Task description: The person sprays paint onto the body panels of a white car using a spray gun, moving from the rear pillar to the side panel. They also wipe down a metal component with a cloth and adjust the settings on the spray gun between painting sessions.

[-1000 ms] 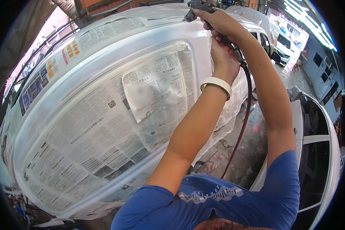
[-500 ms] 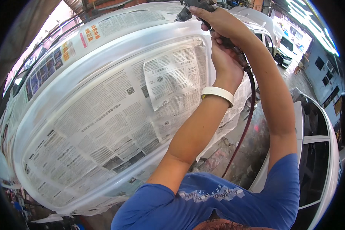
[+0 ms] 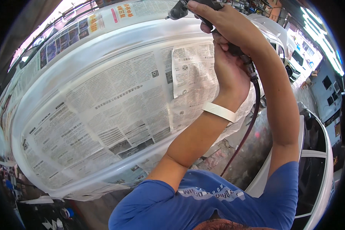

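A dark spray gun (image 3: 177, 11) is held high at the top of the view, its nozzle turned left toward the pale painted border (image 3: 142, 35) of a vehicle body. My right hand (image 3: 235, 28) wraps round the gun's upper part, thumb along the top and fingers round the grip. Below it, my left hand (image 3: 232, 76), with a white band at the wrist, closes its fingers on the foot of the handle, beside the metal hose fitting (image 3: 250, 68). From there a dark red hose (image 3: 253, 111) hangs down between my forearms. Taped newspaper (image 3: 115, 99) covers the panel inside the border.
More newspaper (image 3: 99, 23) masks the part beyond the border. A pale car (image 3: 314, 153) with dark windows stands close on my right. The worn floor (image 3: 234, 153) shows between the vehicles. Another white car (image 3: 295, 61) and a person (image 3: 310, 78) are farther off at the right.
The spray gun has moved left along the border, both hands keeping their hold. The view has turned, so the newspapered panel sits farther right and higher around its middle.
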A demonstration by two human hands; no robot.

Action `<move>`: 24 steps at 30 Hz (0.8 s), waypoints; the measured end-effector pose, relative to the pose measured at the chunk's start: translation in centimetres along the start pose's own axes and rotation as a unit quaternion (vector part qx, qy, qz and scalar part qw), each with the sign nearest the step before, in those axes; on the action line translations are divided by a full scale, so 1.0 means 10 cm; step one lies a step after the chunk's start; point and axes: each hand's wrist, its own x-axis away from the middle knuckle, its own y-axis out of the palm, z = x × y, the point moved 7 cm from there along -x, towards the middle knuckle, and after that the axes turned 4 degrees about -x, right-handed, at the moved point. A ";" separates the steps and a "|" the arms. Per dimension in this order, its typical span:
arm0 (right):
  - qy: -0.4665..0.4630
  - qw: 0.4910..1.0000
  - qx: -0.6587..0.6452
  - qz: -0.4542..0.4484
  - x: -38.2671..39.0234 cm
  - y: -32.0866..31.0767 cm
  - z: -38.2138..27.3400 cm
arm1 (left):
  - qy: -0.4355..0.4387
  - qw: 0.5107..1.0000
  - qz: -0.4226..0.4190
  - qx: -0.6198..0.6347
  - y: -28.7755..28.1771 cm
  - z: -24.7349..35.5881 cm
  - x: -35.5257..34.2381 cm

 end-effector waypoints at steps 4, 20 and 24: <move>0.055 0.995 0.088 0.017 0.01 0.10 -0.15 | 0.030 0.999 0.024 -0.015 0.04 0.24 0.08; -0.387 0.911 -0.036 0.135 0.39 0.78 -0.92 | 0.154 0.988 0.007 -0.031 0.11 0.89 0.54; 0.005 1.000 -0.009 -0.027 0.24 0.66 -0.29 | 0.127 0.991 0.025 -0.013 -0.24 0.56 0.45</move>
